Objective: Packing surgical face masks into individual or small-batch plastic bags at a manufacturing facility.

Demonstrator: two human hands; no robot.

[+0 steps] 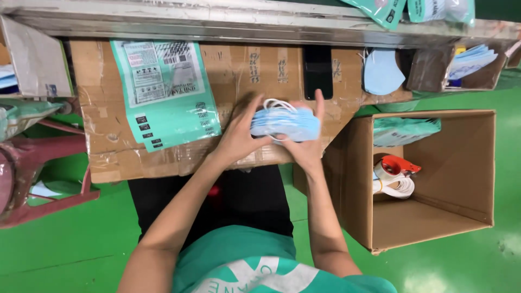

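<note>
Both of my hands hold a stack of light blue face masks (282, 123) with white ear loops over a cardboard work surface (108, 108). My left hand (237, 135) grips the stack's left end with its fingers spread upward. My right hand (308, 142) cups the right end and underside, the index finger pointing up. A teal plastic pouch (165, 92) with printed labels lies flat on the cardboard to the left of my hands.
An open cardboard box (461, 163) on the green floor at right holds teal pouches (404, 130) and a red tape dispenser (393, 173). A dark phone (318, 70) and more blue masks (382, 73) lie at the back. A red stool (32, 179) stands at left.
</note>
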